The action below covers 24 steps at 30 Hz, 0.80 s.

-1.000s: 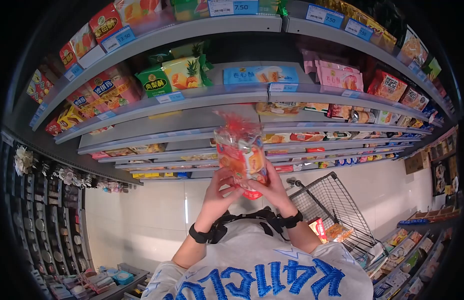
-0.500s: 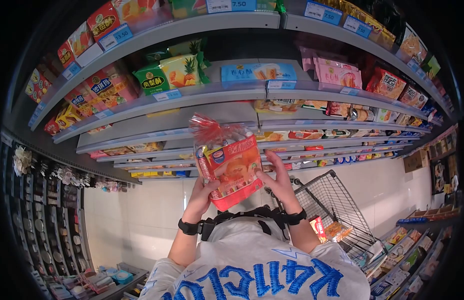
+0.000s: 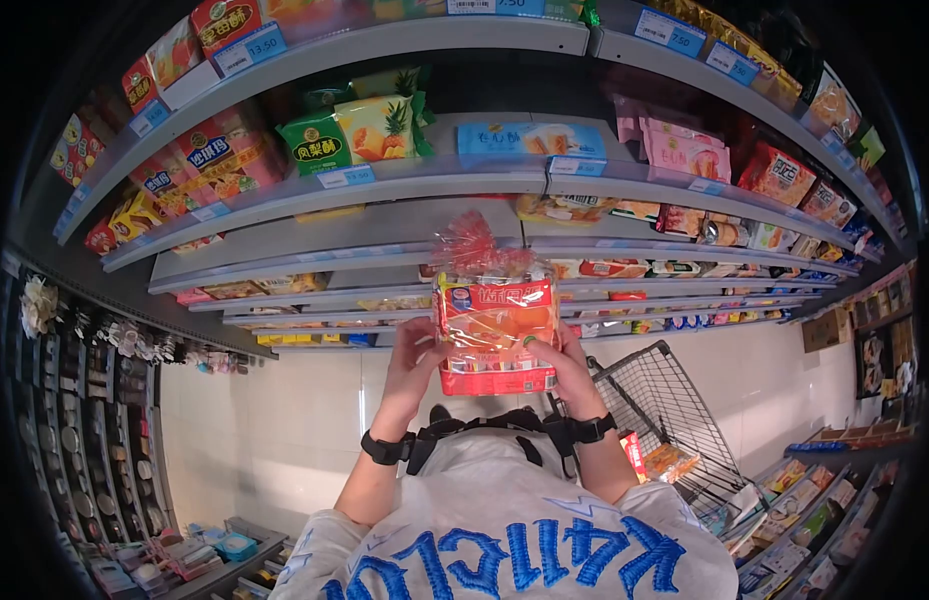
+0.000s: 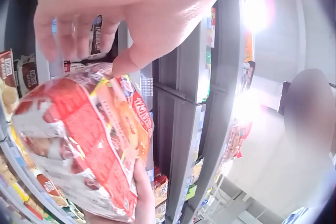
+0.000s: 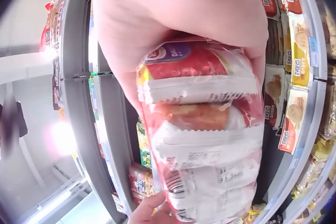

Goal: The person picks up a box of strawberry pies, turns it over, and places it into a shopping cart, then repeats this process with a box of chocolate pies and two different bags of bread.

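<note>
A red and clear bag of individually wrapped snacks (image 3: 496, 330) is held up before the chest, its printed front towards the head camera and its gathered red top upward. My right hand (image 3: 574, 368) grips the bag's right side, thumb across the front and fingers behind. At the left edge, my left hand (image 3: 411, 362) touches the bag with its thumb. Its other fingers stand loosely bent and apart from the bag (image 4: 79, 134) in the left wrist view. Through the clear side of the bag (image 5: 207, 140), the right wrist view shows several white and red wrappers.
Shelves (image 3: 384, 180) of packaged snacks curve across the front, with a green pineapple pack (image 3: 354, 135) and a blue pack (image 3: 529, 138) on one. A wire shopping cart (image 3: 674, 400) with several packs stands at the right. Another display rack (image 3: 104, 450) is at the left.
The bag has turned from side-on, through a leftward tilt, to upright with its front facing me. The left hand's hold has loosened; the right hand has come onto the bag's right side.
</note>
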{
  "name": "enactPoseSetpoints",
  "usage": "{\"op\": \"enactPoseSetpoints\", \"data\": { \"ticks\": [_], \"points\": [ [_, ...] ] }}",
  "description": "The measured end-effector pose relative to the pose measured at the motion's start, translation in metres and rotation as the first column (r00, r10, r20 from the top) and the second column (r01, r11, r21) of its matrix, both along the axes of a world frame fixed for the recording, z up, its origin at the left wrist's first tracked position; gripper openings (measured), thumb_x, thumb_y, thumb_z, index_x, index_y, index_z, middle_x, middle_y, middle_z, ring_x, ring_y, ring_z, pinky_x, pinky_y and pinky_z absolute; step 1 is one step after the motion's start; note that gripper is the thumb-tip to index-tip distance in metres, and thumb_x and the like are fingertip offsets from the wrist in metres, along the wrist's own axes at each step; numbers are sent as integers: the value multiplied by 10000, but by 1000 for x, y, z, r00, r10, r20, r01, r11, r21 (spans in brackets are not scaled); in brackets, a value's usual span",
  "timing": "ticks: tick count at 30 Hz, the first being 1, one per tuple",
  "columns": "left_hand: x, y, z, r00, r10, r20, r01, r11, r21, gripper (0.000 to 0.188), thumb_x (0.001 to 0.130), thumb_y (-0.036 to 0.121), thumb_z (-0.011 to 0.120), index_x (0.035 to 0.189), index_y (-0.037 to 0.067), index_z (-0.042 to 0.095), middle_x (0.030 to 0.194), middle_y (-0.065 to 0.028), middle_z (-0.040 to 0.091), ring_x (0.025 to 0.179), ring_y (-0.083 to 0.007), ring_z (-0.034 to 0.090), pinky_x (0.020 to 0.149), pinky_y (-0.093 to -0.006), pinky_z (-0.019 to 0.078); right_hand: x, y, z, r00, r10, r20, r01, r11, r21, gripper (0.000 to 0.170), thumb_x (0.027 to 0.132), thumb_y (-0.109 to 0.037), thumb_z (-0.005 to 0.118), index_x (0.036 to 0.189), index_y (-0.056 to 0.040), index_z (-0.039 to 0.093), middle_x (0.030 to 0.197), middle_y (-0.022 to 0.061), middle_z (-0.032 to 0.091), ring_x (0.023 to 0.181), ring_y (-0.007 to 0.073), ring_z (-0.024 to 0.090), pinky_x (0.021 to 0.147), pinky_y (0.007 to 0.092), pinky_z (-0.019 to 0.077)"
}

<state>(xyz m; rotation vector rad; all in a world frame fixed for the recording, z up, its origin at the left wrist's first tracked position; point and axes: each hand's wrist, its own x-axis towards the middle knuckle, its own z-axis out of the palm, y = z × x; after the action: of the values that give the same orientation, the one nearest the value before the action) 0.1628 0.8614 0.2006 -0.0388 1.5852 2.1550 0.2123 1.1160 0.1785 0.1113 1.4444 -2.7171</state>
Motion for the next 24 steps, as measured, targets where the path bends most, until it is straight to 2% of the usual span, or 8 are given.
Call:
{"op": "enactPoseSetpoints", "data": {
  "ticks": [3, 4, 6, 9, 19, 21, 22, 24],
  "points": [
    [-1, -2, -8, 932, 81, -352, -152, 972, -178, 368, 906, 1, 647, 1240, 63, 507, 1190, -57, 591, 983, -124, 591, 834, -287, 498, -5, -2, 4, 997, -74, 38, 71, 995, 73, 506, 866, -34, 707, 1328, -11, 504, 1230, 65, 632, 1095, 121, 606, 946, 283, 486],
    [1, -1, -5, 933, 79, -351, -150, 972, -178, 368, 906, 1, 647, 1240, 63, 507, 1190, -57, 591, 983, -124, 591, 834, -287, 498, -6, -3, 3, 994, -103, 34, 100, 992, 77, 508, 858, -30, 721, 1319, -16, 506, 1220, 64, 635, 1090, 119, 607, 945, 282, 488],
    [10, 5, 7, 960, -94, -262, 68, 992, -106, 362, 922, -38, 588, 1263, 31, 488, 1271, -108, 595, 1074, -169, 612, 917, -294, 496, -6, -7, 3, 991, -132, 32, 129, 988, 79, 511, 851, -26, 735, 1309, -20, 507, 1210, 63, 637, 1085, 116, 608, 943, 282, 491],
    [18, 19, 16, 959, -148, -243, 135, 989, -66, 421, 913, -58, 590, 1306, 18, 462, 1315, -143, 577, 1152, -194, 594, 984, -318, 486, -6, -13, 7, 985, -174, 9, 170, 970, 173, 528, 848, -24, 743, 1315, -24, 496, 1212, 62, 634, 1075, 118, 611, 944, 280, 492],
    [19, 23, 26, 983, -57, -176, 40, 994, -100, 656, 913, 32, 638, 1474, 35, 299, 1372, -136, 521, 1229, -201, 540, 1025, -335, 463, 2, -24, 16, 984, -37, -172, 89, 949, 302, 620, 885, -93, 720, 1422, 1, 424, 1254, 102, 637, 1100, 141, 614, 934, 299, 496],
    [19, 22, 11, 950, 6, -313, -18, 999, -36, 655, 895, 133, 703, 1435, 54, 340, 1289, -112, 564, 1191, -199, 551, 1001, -356, 463, 4, -28, 24, 979, -19, -202, 81, 949, 305, 621, 893, -112, 711, 1434, 2, 428, 1252, 113, 646, 1082, 143, 625, 925, 301, 498],
    [20, 20, 6, 950, 4, -312, -16, 999, -38, 655, 895, 133, 703, 1435, 54, 340, 1289, -112, 564, 1191, -199, 551, 1001, -356, 463, 6, -30, 31, 975, 49, -217, 52, 899, 435, 597, 897, -121, 703, 1425, -2, 452, 1244, 112, 656, 1056, 146, 638, 922, 303, 499],
    [21, 15, -1, 998, 33, -55, -32, 999, 19, 625, 889, 117, 699, 1411, 39, 364, 1280, -99, 568, 1157, -194, 571, 999, -348, 463, 9, -38, 45, 973, 107, -204, 32, 814, 580, 511, 885, -111, 702, 1362, -21, 541, 1148, 85, 702, 969, 152, 674, 910, 300, 503]
  ]
}}
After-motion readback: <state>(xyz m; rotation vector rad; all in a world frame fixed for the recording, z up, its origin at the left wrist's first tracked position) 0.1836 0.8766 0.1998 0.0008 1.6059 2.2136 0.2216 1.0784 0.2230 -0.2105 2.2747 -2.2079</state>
